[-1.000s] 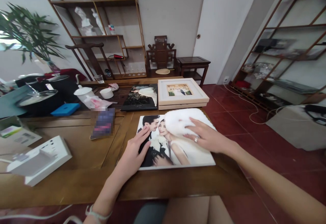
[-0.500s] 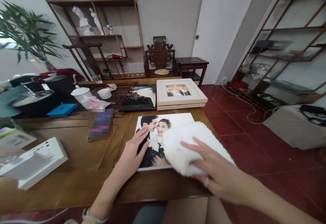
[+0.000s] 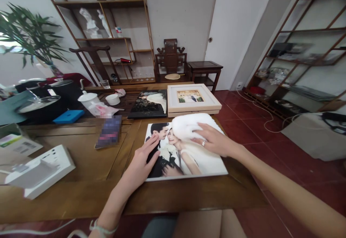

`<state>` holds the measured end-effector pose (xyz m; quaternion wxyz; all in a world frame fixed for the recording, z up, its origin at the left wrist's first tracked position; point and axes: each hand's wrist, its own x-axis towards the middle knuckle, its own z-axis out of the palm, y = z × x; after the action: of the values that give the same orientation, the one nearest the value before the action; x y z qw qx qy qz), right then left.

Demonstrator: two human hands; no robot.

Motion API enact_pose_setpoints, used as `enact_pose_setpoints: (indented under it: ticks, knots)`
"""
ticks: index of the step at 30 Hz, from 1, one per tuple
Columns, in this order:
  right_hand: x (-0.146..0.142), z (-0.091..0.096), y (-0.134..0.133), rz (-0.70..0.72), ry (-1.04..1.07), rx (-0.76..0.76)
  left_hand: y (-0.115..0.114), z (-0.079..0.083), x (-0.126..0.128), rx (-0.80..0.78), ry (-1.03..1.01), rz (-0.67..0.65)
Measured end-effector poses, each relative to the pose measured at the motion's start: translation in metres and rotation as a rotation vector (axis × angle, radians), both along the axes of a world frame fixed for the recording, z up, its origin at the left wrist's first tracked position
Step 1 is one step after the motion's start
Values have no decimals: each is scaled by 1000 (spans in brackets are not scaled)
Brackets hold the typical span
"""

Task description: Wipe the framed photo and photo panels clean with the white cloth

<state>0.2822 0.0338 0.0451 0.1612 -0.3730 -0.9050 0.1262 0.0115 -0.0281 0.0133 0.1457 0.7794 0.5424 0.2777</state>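
Note:
A wedding photo panel lies face up on the wooden table in front of me. My left hand rests flat on its left edge, fingers stretched out over the dark-suited figure. A fluffy white cloth is pressed on the panel's upper right part by my right hand, which wears a ring. My right fingers curve over the cloth and partly sink into it. The cloth hides the panel's upper right corner. Behind the panel lie a dark photo panel and a pale framed picture.
To the left are a white power strip, a carton, a blurred dark packet, a blue box, pots and a white teapot. The table edge drops to red floor tiles on the right.
My right hand has moved the white cloth up and away from me across the panel, uncovering its lower right part. My left hand stays in place on the panel.

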Motion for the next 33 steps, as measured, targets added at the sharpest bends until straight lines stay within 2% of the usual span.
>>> enact_pose_setpoints:
  ticks: [3, 6, 9, 12, 16, 19, 22, 26, 30, 33]
  knots:
    - [-5, -2, 25, -35, 11, -9, 0, 0, 0, 6, -8, 3]
    - [-6, -2, 24, -59, 13, -13, 0, -2, 1, 2, -21, 12]
    - [-4, 1, -2, -6, -2, -12, 1, -4, 1, 6, -47, 17]
    - [-1, 10, -43, 76, -21, -31, 1, -5, 0, 6, -56, 18]
    - [-2, 22, -94, 179, -67, -152, 1, -7, 0, 2, -46, 19]
    - [-5, 22, -108, 278, -95, -166, 1, -7, 0, 8, -37, 19]
    - [-10, 15, -95, 260, -54, -108, 1, -6, 0, 6, -33, 6]
    - [-17, 4, -49, 142, 25, 14, 1, -4, -1, 10, -34, -10]
    - [-28, 0, 0, 91, 31, 113, 1, -4, -3, 4, -29, -19]
    - [-35, -2, 16, 53, 40, 148, 1, -5, -2, 1, -38, -24]
